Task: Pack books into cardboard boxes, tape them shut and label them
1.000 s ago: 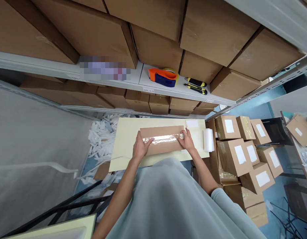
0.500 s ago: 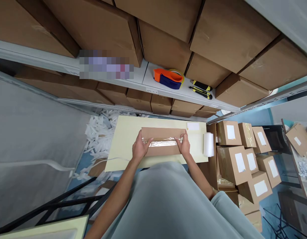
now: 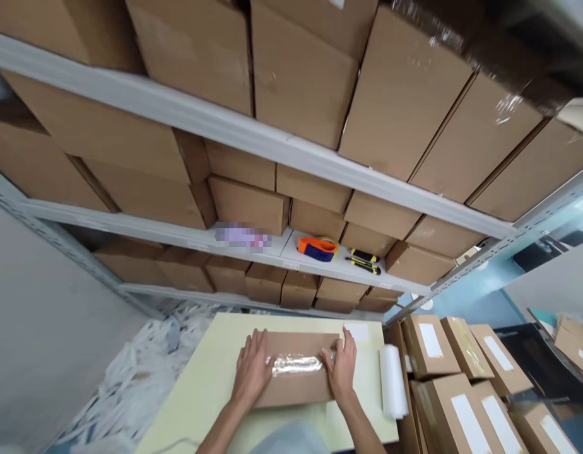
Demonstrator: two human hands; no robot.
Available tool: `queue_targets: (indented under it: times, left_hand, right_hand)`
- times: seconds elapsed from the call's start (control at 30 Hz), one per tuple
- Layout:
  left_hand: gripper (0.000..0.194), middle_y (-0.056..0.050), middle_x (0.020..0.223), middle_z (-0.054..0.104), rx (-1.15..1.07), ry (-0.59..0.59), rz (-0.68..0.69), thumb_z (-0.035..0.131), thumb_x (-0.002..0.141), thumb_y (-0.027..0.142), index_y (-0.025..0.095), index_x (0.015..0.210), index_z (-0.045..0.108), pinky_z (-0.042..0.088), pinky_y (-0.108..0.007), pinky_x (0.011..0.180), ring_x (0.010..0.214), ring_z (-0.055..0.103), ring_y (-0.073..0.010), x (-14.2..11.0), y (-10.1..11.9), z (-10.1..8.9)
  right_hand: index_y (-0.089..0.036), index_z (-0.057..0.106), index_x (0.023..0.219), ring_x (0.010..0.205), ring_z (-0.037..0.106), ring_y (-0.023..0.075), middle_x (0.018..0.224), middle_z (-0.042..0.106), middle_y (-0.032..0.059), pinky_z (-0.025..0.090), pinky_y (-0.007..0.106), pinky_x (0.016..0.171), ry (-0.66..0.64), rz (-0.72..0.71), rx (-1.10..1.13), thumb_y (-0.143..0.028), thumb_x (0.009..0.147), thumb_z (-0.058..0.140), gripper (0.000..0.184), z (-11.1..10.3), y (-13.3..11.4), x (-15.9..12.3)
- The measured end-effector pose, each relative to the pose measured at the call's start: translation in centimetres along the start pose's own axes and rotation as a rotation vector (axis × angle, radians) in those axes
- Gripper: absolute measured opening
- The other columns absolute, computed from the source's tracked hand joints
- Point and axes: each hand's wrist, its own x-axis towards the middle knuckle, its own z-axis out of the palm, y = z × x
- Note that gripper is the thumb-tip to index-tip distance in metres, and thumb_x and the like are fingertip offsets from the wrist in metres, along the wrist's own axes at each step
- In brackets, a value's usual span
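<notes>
A flat, long cardboard box [image 3: 298,389] lies on the pale yellow table [image 3: 199,372]. A shiny strip of clear tape [image 3: 297,364] runs lengthwise across its top. My left hand [image 3: 252,371] grips the box's left end, thumb on the tape and fingers over the edge. At the opposite end, my right hand [image 3: 341,369] holds the box the same way, its thumb also near the tape. A white paper label [image 3: 358,331] lies on the table just beyond my right fingers.
A white roll [image 3: 393,381] stands at the table's right edge, beside labelled boxes [image 3: 428,343]. Ahead, a shelf of cartons holds an orange and blue tape dispenser [image 3: 318,248] and utility knives [image 3: 364,263]. White scraps [image 3: 140,372] cover the floor at left.
My view has tilted up, showing more of the shelves and placing the table lower. Both hands stay at the box's ends, with my left fingers now lying further over its top.
</notes>
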Motion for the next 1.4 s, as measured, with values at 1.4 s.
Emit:
queue_targets:
  times: [1.4]
  left_hand:
    - [0.023,-0.008,0.120,0.075,-0.641,0.174,0.268,0.061,0.109,0.030,0.023,0.128,0.070,0.067,-0.037,0.099,0.107,0.078,-0.0226,-5.4,14.2,-15.0]
  right_hand:
    - [-0.023,0.069,0.142,0.133,0.071,0.0282,0.138,0.078,0.0098,0.051,0.045,0.125,-0.352,0.051,1.346,-0.062,0.100,0.076,0.058,-12.4,-14.8,3.1]
